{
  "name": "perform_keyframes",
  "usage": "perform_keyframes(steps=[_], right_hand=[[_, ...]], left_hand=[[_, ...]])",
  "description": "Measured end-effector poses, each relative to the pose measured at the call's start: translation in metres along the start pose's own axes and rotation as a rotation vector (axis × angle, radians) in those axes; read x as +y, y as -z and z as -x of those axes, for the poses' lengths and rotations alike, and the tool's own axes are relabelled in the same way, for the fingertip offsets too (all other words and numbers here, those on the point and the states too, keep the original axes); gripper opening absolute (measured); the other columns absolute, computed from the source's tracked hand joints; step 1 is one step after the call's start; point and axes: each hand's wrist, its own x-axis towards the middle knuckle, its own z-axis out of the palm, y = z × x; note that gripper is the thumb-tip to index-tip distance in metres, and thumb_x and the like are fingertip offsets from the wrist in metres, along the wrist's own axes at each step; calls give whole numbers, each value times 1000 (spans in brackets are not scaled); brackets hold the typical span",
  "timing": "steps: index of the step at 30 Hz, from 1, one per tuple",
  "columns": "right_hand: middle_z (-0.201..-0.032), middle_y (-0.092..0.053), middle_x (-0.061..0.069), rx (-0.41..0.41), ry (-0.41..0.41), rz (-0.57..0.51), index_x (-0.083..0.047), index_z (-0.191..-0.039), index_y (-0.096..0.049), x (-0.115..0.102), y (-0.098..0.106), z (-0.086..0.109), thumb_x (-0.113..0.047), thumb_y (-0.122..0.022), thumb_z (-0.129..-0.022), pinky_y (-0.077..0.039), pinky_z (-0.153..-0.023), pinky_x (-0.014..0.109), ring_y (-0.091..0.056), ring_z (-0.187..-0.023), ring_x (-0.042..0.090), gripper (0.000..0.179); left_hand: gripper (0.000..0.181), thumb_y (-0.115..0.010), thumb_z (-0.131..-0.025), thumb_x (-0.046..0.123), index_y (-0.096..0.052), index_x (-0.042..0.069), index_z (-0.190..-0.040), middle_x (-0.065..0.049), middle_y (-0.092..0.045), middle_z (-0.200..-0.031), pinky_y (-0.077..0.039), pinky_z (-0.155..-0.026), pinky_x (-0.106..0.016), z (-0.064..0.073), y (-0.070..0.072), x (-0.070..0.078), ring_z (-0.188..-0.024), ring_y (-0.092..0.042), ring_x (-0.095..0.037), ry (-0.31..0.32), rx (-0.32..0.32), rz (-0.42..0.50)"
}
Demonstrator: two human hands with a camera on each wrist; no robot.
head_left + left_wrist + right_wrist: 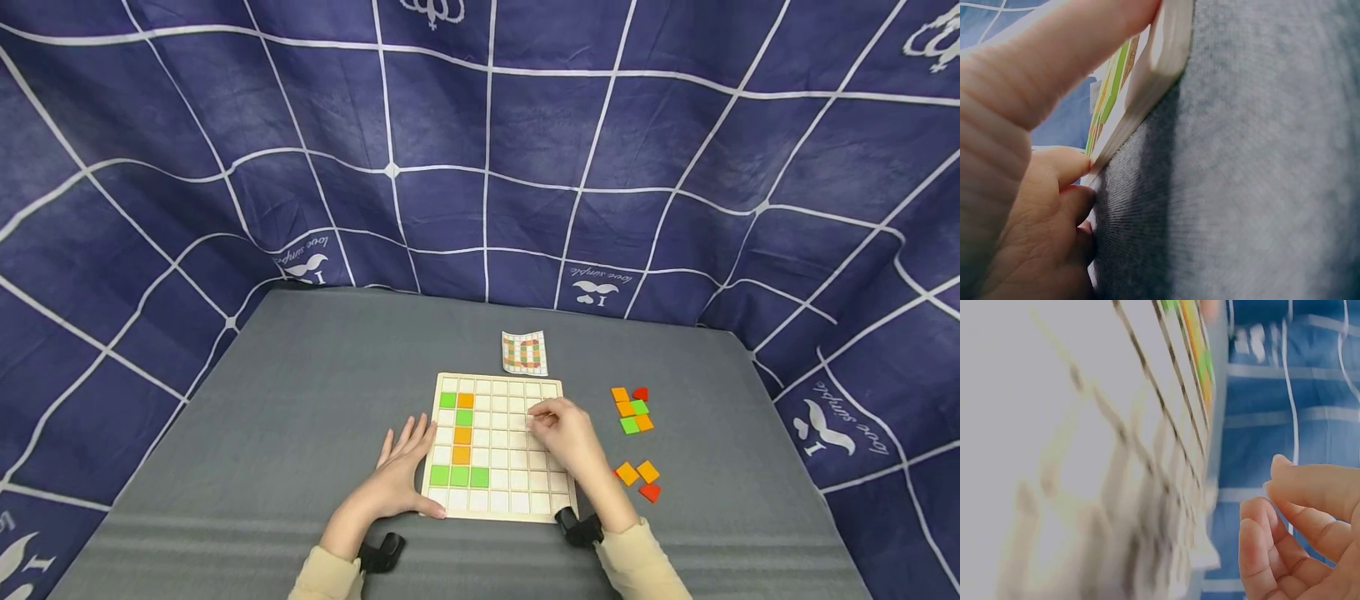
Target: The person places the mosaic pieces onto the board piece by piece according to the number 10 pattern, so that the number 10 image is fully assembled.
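Note:
A square wooden board (pixel 519 502) with a grid of white cells lies on the grey table. Green tiles (pixel 460 476) and orange tiles (pixel 461 436) fill several cells on its left side. My left hand (pixel 397 483) rests along the board's left edge, fingers spread and thumb at the near left corner. In the left wrist view the thumb (pixel 1054 62) presses against the board's side. Over the board's right part hovers my right hand (pixel 573 437), its fingers loosely bent. The right wrist view shows nothing between its thumb and fingertips.
Behind the board lies a small printed pattern card (pixel 524 353). To the right are two groups of loose tiles: orange tiles (pixel 626 409), green tiles (pixel 629 426) and red triangular tiles (pixel 650 492). A blue curtain (pixel 442 208) with white lines hangs around the table.

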Motion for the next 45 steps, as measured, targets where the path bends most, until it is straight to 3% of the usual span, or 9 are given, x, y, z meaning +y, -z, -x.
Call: perform_keyframes(steps=[8,14,17,21,24,27,29,39,45], right_hand=[[-99,-73,13,147,-167,-16,-5,-106,-74,42,62,-30,-17,-70,-91,-51,-67,23,-66,-83,21,20],[-110,-72,18,152,-252,-46,-3,-118,-69,73,96,-41,-25,-66,-95,-50,-67,21,-67,-89,24,32],[-114,-70,18,157,-311,-48,-4,-121,-67,92,106,-44,-28,-65,-95,-48,-70,20,-65,-86,17,35],[-119,-68,19,164,-396,-70,-3,-125,-64,117,110,-45,-27,-65,-95,-47,-76,24,-60,-87,9,38],[-128,-63,22,135,-441,-99,-1,-130,-60,128,108,-45,-26,-64,-95,-50,-88,37,-61,-104,26,43],[-138,-55,25,106,-469,-95,0,-135,-56,135,105,-47,-26,-64,-95,-43,-102,51,-51,-123,38,48],[-140,-52,27,97,-475,-77,1,-136,-55,137,103,-48,-25,-65,-94,-39,-107,55,-48,-128,41,50],[-124,-61,27,84,-474,78,3,-125,-63,139,97,-55,-16,-70,-90,-47,-92,50,-58,-106,38,40],[-113,-65,24,85,-498,85,4,-118,-65,139,96,-59,-16,-72,-89,-46,-86,47,-58,-98,35,35]], left_hand=[[135,-97,-52,36,-18,2,-156,-17,-5,-165,12,-119,-58,0,0,-1,-153,2,-38,-2,-8,3],[135,-97,-51,36,-19,3,-157,-16,-5,-165,11,-119,-57,-1,-1,-2,-154,2,-37,5,-9,-13],[135,-97,-51,35,-19,3,-156,-16,-6,-165,11,-119,-57,-1,-1,-2,-154,2,-37,4,-7,-10],[135,-97,-51,36,-19,3,-156,-16,-5,-165,12,-119,-57,-1,0,-2,-154,2,-37,6,-12,-4],[135,-97,-51,37,-19,3,-156,-15,-5,-165,12,-119,-57,-1,0,-2,-154,3,-37,10,-15,-5],[135,-96,-51,37,-20,3,-156,-16,-5,-165,12,-119,-57,-1,-1,-2,-153,2,-37,10,-12,-7],[134,-96,-51,37,-20,3,-156,-16,-6,-165,12,-119,-57,-1,-1,-2,-153,2,-37,9,-10,-8],[135,-96,-51,38,-19,2,-156,-19,-7,-165,12,-119,-58,0,-1,-3,-153,2,-39,-4,-13,7],[135,-96,-52,38,-19,1,-156,-20,-7,-165,11,-118,-58,1,-1,-3,-153,1,-40,-15,-12,17]])
